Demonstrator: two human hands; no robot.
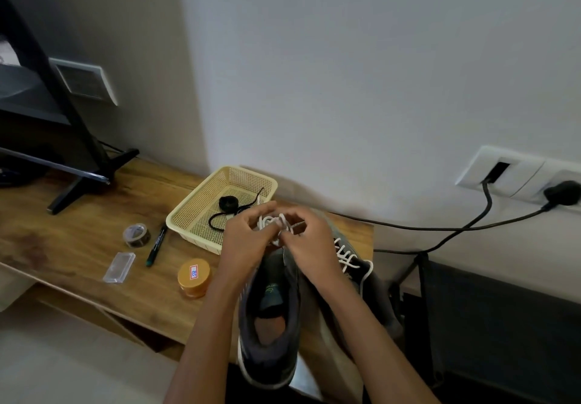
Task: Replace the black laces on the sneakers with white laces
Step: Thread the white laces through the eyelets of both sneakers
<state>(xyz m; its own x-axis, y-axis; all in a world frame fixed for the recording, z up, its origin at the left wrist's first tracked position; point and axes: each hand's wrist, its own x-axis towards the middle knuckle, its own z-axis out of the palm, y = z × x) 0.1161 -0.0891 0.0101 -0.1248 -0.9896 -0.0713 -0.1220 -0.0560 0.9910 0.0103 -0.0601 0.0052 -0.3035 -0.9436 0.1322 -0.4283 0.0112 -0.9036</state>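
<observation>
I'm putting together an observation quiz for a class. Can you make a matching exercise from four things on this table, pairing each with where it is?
Things:
1. black lace
2. white lace
3. marker pen
4. orange-lidded jar

Places:
A. pinched by the fingers of the left hand and right hand
B. inside the cream basket
C. just left of the gray sneaker
D. between the tape roll and the basket

Pairs: 1-B, 2-A, 3-D, 4-C
</observation>
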